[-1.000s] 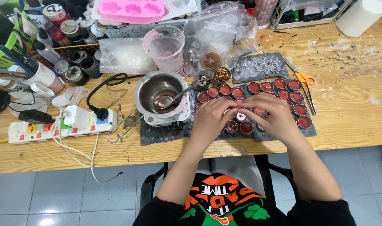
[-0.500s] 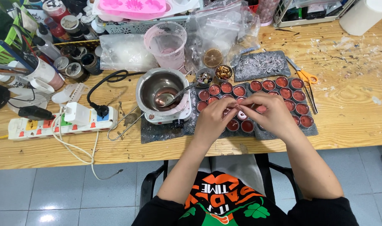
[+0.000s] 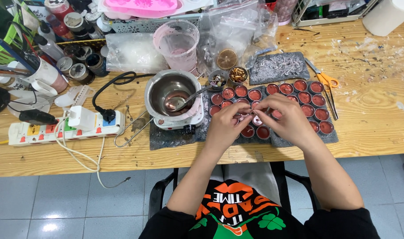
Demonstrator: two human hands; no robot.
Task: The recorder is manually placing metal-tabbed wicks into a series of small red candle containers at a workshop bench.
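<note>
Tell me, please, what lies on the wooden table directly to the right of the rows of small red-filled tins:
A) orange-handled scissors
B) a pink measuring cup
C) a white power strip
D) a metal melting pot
A: the orange-handled scissors lie on the wooden table at the right edge of the small red-filled tins, while the power strip, pot and pink cup all sit to the left.

One melting pot (image 3: 172, 95), one scissors (image 3: 324, 84), two hands.
</note>
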